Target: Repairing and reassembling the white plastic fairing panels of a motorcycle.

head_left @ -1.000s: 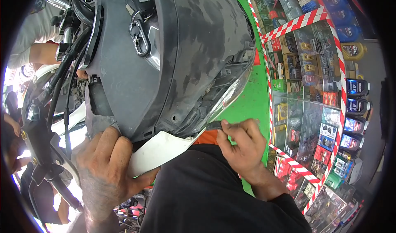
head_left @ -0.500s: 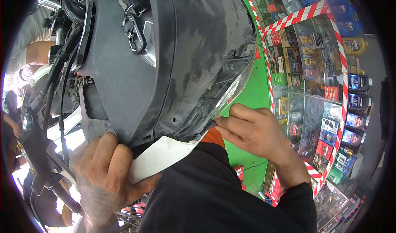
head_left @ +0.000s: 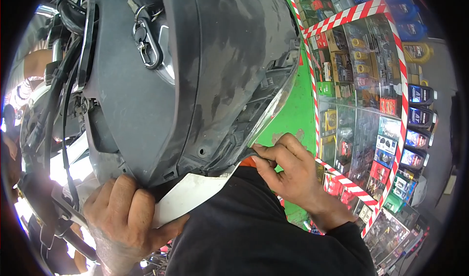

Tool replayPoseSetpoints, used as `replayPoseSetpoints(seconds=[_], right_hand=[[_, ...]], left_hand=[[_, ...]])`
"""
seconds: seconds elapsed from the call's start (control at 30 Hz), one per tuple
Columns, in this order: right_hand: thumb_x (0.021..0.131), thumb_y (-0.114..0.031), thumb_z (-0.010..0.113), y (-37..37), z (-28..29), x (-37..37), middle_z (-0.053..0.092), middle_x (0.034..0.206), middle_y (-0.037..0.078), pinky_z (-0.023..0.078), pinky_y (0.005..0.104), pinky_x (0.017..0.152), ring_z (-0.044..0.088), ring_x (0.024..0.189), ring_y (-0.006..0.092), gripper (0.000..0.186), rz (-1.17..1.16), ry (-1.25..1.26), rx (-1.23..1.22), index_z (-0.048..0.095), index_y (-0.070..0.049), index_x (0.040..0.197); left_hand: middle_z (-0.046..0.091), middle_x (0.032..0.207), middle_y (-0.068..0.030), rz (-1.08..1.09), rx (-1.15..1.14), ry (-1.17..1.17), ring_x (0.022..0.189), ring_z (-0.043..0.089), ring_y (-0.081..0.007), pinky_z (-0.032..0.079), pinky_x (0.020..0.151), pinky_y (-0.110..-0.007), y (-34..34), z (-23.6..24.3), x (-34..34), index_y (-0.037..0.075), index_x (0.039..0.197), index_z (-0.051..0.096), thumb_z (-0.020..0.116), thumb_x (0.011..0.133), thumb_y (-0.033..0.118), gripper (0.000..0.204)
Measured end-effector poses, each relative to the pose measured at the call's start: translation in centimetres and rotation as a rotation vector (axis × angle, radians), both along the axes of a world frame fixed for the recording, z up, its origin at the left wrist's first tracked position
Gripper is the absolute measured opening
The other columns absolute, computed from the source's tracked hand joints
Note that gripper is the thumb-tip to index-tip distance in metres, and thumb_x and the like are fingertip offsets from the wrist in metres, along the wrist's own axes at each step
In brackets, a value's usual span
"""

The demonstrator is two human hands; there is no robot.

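Note:
A dark grey plastic scooter body (head_left: 132, 95) fills the upper middle, dusty and smudged on its side. Along its lower edge runs a white fairing panel (head_left: 190, 195), with a narrow strip of it curving up to the right. My left hand (head_left: 124, 212) is closed on the panel's left end, knuckles up and thumb beneath. At the other end, my right hand (head_left: 288, 171) pinches the edge of the strip between thumb and forefinger. Its fingertips partly hide what they grip. Behind the strip, dark brackets and a screw hole (head_left: 202, 152) show in an open gap.
Keys on a black carabiner (head_left: 150, 56) hang at the scooter's ignition. Cables and handlebar parts (head_left: 68, 75) crowd the left. To the right, a glass display case (head_left: 351, 105) edged in red-and-white tape stands on green floor (head_left: 290, 122), with bottles (head_left: 420, 117) beyond it.
The scooter and keys sit slightly farther left in view. My right hand has come lower, its fingers still pinched at the strip. My left hand keeps its hold on the white panel.

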State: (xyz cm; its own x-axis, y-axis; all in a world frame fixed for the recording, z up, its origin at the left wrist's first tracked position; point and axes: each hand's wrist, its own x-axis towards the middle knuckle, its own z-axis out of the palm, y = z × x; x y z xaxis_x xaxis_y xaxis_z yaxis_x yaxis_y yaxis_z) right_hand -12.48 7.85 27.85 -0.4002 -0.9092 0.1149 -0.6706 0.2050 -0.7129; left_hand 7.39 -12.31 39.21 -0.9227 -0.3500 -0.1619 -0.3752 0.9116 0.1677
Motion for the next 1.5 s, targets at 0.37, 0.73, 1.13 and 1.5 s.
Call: replayPoseSetpoints(seconds=[0.37, 0.73, 1.13, 1.5], right_hand=[[0.098, -0.006, 0.07, 4.9, -6.0, -5.9, 0.056, 0.083, 0.001, 0.041, 0.0226, 0.058, 0.054, 0.073, 0.0071, 0.014, -0.756, -0.401, -0.305, 0.064, -0.001, 0.109], [0.091, -0.013, 0.075, 3.2, -18.2, -12.5, 0.07, 0.097, 0.009, 0.054, 0.0345, 0.067, 0.069, 0.075, 0.0228, 0.017, -0.841, -0.015, -0.082, 0.077, -0.007, 0.107], [0.09, -0.018, 0.073, 4.5, -22.3, -16.7, 0.065, 0.091, 0.006, 0.056, 0.0402, 0.068, 0.069, 0.081, 0.0286, 0.011, -0.53, 0.12, -0.226, 0.075, -0.012, 0.099], [0.09, -0.015, 0.073, 1.0, -27.0, -21.3, 0.065, 0.092, 0.008, 0.055, 0.0411, 0.073, 0.067, 0.084, 0.0305, 0.012, -0.802, -0.082, -0.35, 0.075, -0.011, 0.101]], left_hand=[[0.039, 0.074, -0.0116, 0.049, -0.062, 0.086, 0.061, 0.048, -0.0317, 0.034, 0.054, -0.043, 0.9, -0.5, 0.5, 0.004, 0.073, 0.047, 0.088, 0.04, 0.039, 0.063], [0.055, 0.077, -0.016, -0.017, -0.026, 0.124, 0.06, 0.057, -0.0388, 0.042, 0.05, -0.049, -0.1, -1.4, 0.4, 0.003, 0.08, 0.053, 0.088, 0.068, 0.064, 0.072], [0.057, 0.081, -0.0188, -0.015, -0.141, 0.038, 0.072, 0.06, -0.041, 0.047, 0.06, -0.051, -2.2, -1.4, 3.2, 0.001, 0.081, 0.055, 0.09, 0.065, 0.062, 0.072], [0.062, 0.124, -0.0334, -0.153, -0.257, 0.02, 0.106, 0.064, -0.0526, 0.054, 0.085, -0.059, -2.8, -1.7, 6.2, -0.003, 0.133, 0.054, 0.09, 0.068, 0.06, 0.097]])
